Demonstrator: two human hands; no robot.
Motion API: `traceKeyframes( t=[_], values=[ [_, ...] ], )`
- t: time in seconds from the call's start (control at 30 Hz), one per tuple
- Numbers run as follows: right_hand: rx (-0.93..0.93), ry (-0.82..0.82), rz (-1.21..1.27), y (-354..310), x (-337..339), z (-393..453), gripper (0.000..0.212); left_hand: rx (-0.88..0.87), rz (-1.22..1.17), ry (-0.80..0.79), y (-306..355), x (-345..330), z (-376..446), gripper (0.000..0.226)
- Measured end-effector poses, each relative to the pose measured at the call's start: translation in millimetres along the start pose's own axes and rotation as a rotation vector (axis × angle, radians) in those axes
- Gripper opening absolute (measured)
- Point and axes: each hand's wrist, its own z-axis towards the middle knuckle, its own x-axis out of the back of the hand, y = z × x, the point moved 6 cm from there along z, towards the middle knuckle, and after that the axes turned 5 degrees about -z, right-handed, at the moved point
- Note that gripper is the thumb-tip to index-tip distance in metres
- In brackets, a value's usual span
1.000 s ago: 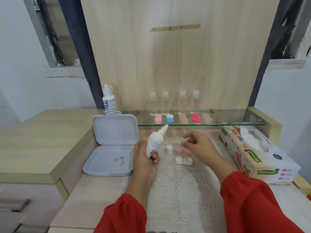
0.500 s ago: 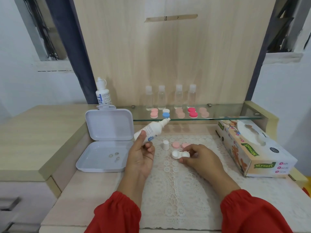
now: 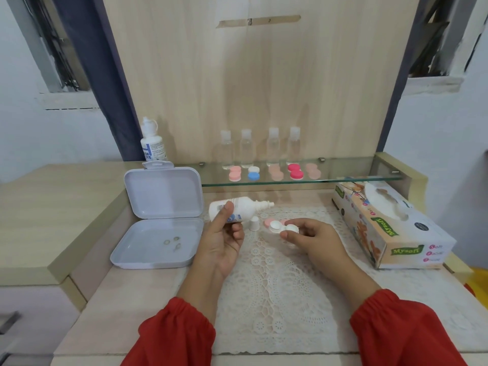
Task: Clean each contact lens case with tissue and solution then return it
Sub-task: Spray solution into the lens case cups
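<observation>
My left hand (image 3: 224,241) grips a white solution bottle (image 3: 237,208), tipped on its side with the uncapped nozzle pointing right. My right hand (image 3: 313,240) holds an open white contact lens case (image 3: 284,227) just above the lace mat (image 3: 277,286), both wells facing up. The nozzle is a little above and left of the case. The bottle's small white cap (image 3: 254,223) stands on the mat, and pink lids (image 3: 269,222) lie behind the case. Several more lens cases (image 3: 274,173) in pink, blue and red sit on the glass shelf (image 3: 343,178).
An open white plastic box (image 3: 158,220) with small lenses inside lies at the left. A tissue box (image 3: 388,223) sits at the right. Several clear bottles (image 3: 260,147) line the shelf's back, and another solution bottle (image 3: 151,141) stands on the raised counter.
My left hand tipped the bottle from upright to nearly horizontal, nozzle toward the right. My right hand came down onto the white case and lifted it slightly.
</observation>
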Motion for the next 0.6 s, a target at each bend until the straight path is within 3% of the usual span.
traceKeyframes(
  t=[0.37, 0.6],
  values=[
    [0.013, -0.027, 0.053, -1.0, -6.3, -0.5, 0.014, -0.09, 0.074, 0.077, 7.1, 6.1, 2.5, 0.013],
    [0.006, -0.034, 0.057, 0.3, -7.1, 0.5, 0.014, -0.183, 0.233, 0.07, 8.6, 8.5, 6.5, 0.031]
  ],
)
